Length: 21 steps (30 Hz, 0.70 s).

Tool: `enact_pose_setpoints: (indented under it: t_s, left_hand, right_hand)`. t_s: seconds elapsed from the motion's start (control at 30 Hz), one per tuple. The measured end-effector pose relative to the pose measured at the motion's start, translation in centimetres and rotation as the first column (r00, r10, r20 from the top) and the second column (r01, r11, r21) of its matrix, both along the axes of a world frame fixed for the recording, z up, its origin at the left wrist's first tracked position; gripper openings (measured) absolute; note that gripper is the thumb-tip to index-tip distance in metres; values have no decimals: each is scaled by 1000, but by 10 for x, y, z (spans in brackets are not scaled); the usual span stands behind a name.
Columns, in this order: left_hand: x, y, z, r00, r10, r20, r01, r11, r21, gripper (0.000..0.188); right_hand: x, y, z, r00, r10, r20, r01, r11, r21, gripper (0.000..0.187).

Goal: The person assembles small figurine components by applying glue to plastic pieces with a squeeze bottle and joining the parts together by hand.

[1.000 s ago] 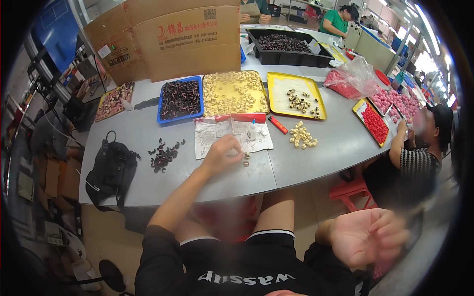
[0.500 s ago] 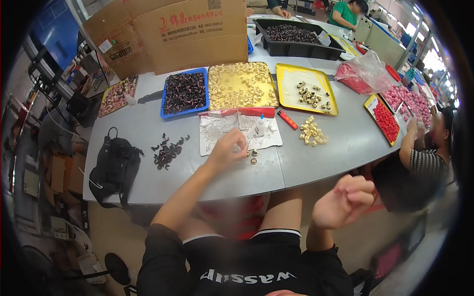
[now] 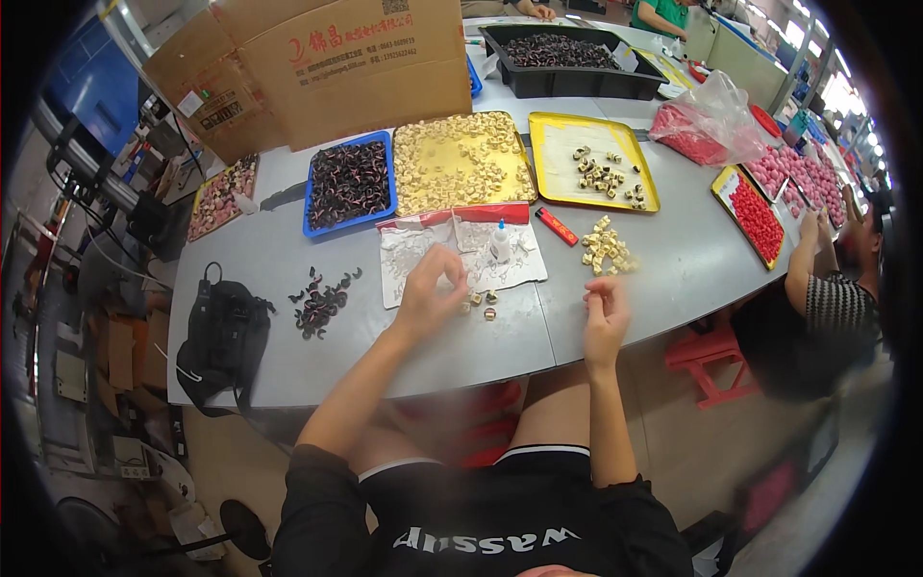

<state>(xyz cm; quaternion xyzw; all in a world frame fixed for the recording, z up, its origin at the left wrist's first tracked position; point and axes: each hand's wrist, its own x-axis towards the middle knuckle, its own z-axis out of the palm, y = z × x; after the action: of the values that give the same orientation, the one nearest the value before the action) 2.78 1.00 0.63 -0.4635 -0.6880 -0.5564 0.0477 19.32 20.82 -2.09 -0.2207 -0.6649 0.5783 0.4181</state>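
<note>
My left hand [image 3: 433, 291] is at the near edge of a white sheet [image 3: 522, 269] strewn with scraps, thumb and forefinger pinched together; what they hold, if anything, is too small to make out. Beside its fingertips lie a few small cream-and-dark pieces [image 3: 490, 313]. My right hand [image 3: 606, 315] hovers just nearer me than a pile of small cream-coloured blocks [image 3: 604, 246], its fingers closed and their contents hidden. On the sheet stands a small white squeeze bottle [image 3: 500, 244] with a blue tip. Loose black curved pieces [image 3: 323, 304] lie left of my left hand.
Behind the sheet are a blue tray [image 3: 308, 197] of black curved pieces, a yellow tray [image 3: 465, 178] of cream blocks and another yellow tray [image 3: 567, 144] with finished-looking pieces. A red box [image 3: 557, 227] lies nearby. A black bag [image 3: 223, 332] sits left; a person [image 3: 835, 279] works at right.
My right hand has come in from the lower right, over the table toward the cream blocks. My left hand has shifted slightly left and stays pinched.
</note>
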Motion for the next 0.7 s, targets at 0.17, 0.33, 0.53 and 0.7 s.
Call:
enact_pose_setpoints:
  t_s: [0.17, 0.33, 0.53, 0.7]
  left_hand:
    - [1, -1, -2, 1000, -9, 3, 9, 999, -51, 20]
    - [0, -1, -6, 999, 19, 27, -18, 998, -56, 21]
    - [0, 2, -2, 999, 41, -1, -41, 999, 26, 24]
    - [-2, 0, -3, 999, 41, -15, -40, 999, 22, 24]
  right_hand:
    - [0, 2, -3, 999, -10, -31, 9, 999, -33, 10]
    - [2, 3, -7, 1000, -5, -27, 5, 1000, -17, 9]
    - [2, 3, -7, 1000, 11, -26, -11, 1000, 0, 9]
    - [2, 2, -4, 1000, -8, -10, 8, 1000, 3, 12]
